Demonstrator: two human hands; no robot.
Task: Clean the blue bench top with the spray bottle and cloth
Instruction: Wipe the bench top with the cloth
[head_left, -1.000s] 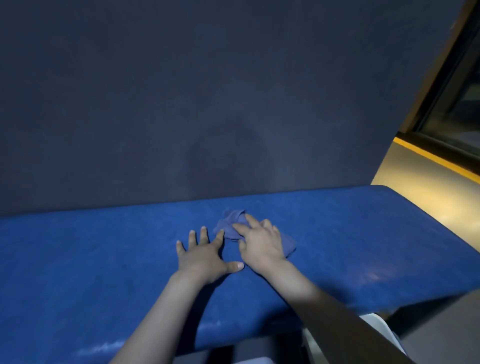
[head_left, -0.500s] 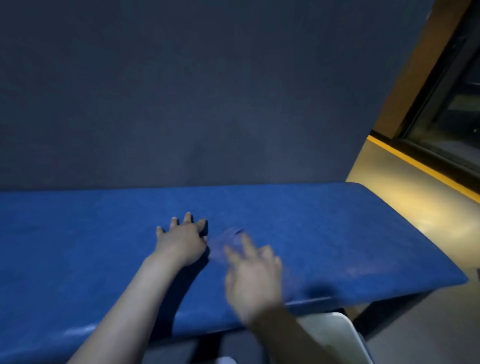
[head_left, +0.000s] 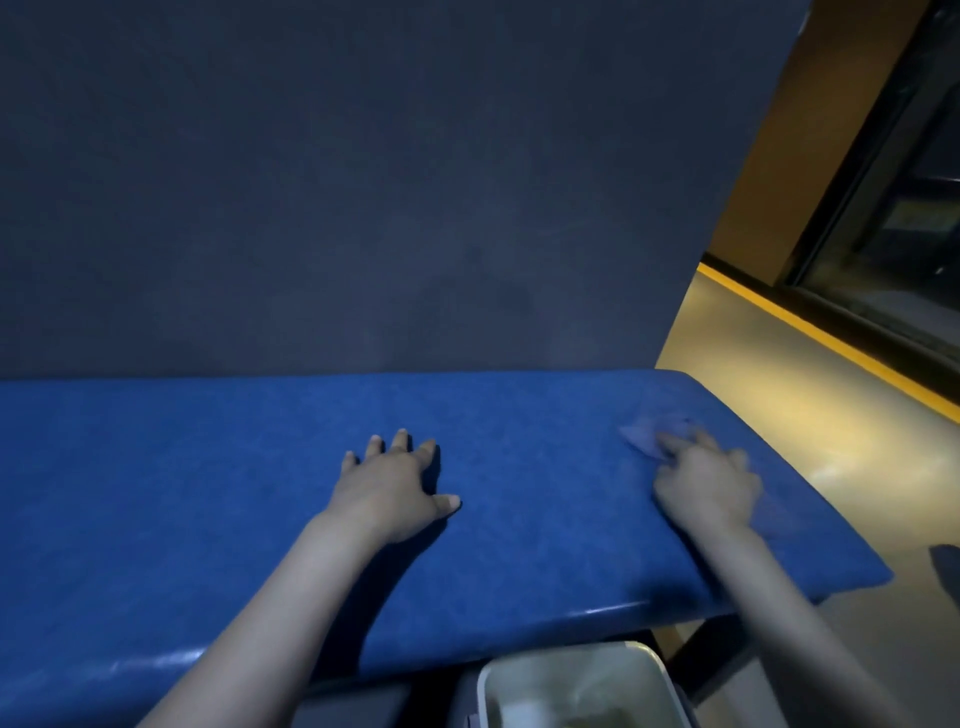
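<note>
I see the dark wall (head_left: 363, 182) behind the bench (head_left: 208, 493), which runs under both hands. A pale bin (head_left: 582, 686) sits below its near edge, nearer my right forearm. The left hand (head_left: 387, 491) lies flat, fingers spread. The right hand (head_left: 706, 480) presses the cloth (head_left: 647, 436), which pokes out beyond its fingertips.

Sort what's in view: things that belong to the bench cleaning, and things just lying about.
Belongs to the job:
blue bench top
cloth, under the right hand
left hand, flat on the bench

Just there:
white bin below the front edge
dark wall panel
</note>
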